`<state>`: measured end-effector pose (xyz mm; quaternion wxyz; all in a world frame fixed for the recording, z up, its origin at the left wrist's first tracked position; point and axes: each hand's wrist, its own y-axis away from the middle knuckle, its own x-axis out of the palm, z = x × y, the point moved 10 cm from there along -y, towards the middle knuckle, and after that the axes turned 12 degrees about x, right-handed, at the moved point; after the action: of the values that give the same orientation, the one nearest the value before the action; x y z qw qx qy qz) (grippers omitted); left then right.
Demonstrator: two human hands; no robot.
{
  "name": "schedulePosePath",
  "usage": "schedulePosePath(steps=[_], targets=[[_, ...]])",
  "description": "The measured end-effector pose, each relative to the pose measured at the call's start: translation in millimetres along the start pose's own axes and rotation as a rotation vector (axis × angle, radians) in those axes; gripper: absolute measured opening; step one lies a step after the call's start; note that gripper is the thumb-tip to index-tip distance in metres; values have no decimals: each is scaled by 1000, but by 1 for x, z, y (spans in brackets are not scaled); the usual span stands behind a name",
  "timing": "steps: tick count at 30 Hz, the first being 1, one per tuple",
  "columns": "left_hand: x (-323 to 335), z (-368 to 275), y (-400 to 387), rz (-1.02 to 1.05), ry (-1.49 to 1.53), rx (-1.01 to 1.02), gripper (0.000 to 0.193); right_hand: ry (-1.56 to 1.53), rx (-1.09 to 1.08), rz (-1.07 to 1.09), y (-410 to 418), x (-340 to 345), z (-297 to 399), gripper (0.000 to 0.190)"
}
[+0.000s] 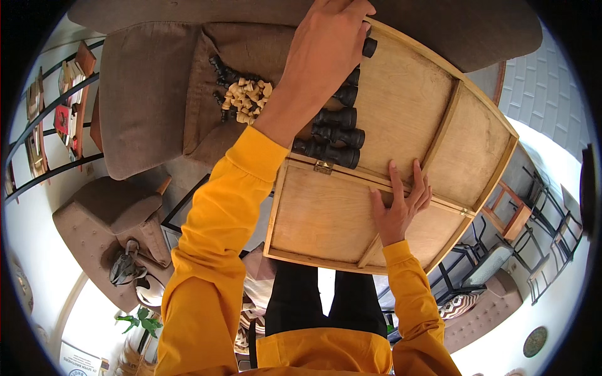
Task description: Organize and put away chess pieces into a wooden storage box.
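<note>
An unfolded wooden chess box [324, 211] lies before me, its bare inner side up. Several black chess pieces [335, 154] lie on their sides in a row along the left edge of its far half. My left hand [329, 40] reaches over that row to the far left corner; its fingertips are partly hidden, so I cannot tell whether it grips anything. My right hand [402, 199], fingers apart, rests over the hinged seam near a wooden divider [442, 127]. A brass hinge [323, 167] shows by the nearest black piece.
A heap of pale wooden chess pieces [247, 97] lies with some black ones on the brown sofa seat [202, 127] to the left. Beyond are an armchair [113, 207] holding a bag [126, 265], a bookshelf [80, 94], and several chairs [510, 211] at the right.
</note>
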<state>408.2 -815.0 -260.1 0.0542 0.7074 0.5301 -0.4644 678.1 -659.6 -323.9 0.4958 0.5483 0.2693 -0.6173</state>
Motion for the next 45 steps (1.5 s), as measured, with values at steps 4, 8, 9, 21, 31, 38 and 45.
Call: schedulePosePath(steps=[4, 8, 9, 21, 31, 38, 45], targets=[[-3, -4, -2, -6, 45, 28, 17, -14, 11, 3, 0, 0, 0, 60], [-6, 7, -2, 43, 107, -102, 13, -35, 18, 17, 0, 0, 0, 60], [-8, 9, -1, 32, 163, -120, 12, -42, 17, 23, 0, -1, 0, 60], [-11, -1, -2, 187, 151, -156, 16, -55, 18, 13, 0, -2, 1, 57], [10, -124, 95, 308, 229, 180, 24, -73, 20, 5, 0, -2, 1, 56], [27, -128, 130, 500, 153, 239, 32, -67, 4, -1, -1, -5, 4, 56], [-35, -70, 134, 115, 250, -21, 24, -22, -11, -57, 0, -5, 0, 58]])
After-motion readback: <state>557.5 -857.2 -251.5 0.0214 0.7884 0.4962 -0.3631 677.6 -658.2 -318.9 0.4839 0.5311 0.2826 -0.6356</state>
